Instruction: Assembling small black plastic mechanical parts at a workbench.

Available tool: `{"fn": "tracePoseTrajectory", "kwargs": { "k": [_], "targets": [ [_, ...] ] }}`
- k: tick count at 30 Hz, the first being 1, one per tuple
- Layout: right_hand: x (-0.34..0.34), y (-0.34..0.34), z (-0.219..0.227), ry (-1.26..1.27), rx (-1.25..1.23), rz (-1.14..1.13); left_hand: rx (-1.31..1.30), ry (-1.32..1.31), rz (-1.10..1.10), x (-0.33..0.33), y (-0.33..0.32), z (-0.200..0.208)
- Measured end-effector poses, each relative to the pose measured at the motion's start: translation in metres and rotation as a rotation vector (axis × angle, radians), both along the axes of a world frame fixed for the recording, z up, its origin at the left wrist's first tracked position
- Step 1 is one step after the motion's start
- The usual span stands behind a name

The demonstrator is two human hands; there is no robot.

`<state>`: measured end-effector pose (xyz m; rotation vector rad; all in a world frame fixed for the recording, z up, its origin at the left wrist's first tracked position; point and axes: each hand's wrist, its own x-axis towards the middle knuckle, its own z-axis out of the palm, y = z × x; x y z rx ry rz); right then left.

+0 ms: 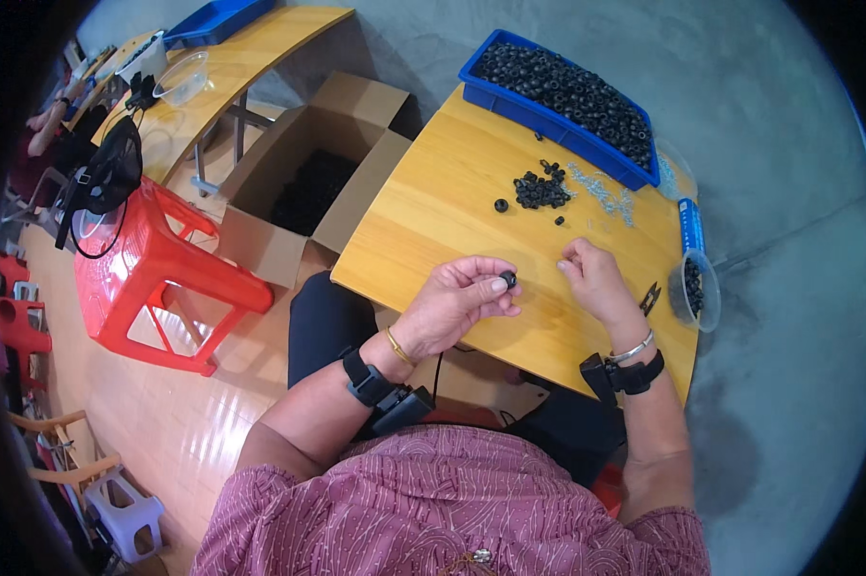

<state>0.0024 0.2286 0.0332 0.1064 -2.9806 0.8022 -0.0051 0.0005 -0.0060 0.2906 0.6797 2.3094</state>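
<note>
My left hand (460,300) is over the near side of the wooden table, with a small round black part (508,278) pinched between thumb and fingers. To its right, my right hand (598,280) has its fingertips pressed together; whatever they hold, if anything, is too small to tell. Beyond both hands lies a loose pile of similar black parts (541,190). A scatter of tiny pale silvery pieces (606,197) is spread beside that pile. A small dark hand tool, perhaps snips (651,299), rests near my right wrist.
A blue tray (558,123) full of black ring-like parts stands at the table's far edge. On the right are a blue tube (690,227) and a clear tub (706,312) of dark pieces. An open cardboard box (251,235) and a red stool (155,278) stand left.
</note>
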Motion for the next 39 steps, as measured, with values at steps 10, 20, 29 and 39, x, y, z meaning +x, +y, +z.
{"fn": "tracePoseTrajectory", "kwargs": {
  "k": [10, 20, 29, 39],
  "targets": [
    [0.025, -0.028, 0.012, -0.006, -0.652, 0.031, 0.006, 0.0, 0.005, 0.0, -0.001, 0.001],
    [0.031, -0.05, 0.017, -0.088, -1.023, 0.019, 0.029, -0.009, 0.0, 0.0, 0.001, -0.004],
    [0.031, -0.058, 0.016, -0.138, -1.054, 0.003, 0.031, -0.018, 0.011, 0.0, -0.002, -0.004],
    [0.034, -0.056, 0.02, -0.111, -0.957, 0.141, 0.018, -0.009, 0.016, 0.001, 0.001, -0.002]
  ]
}}
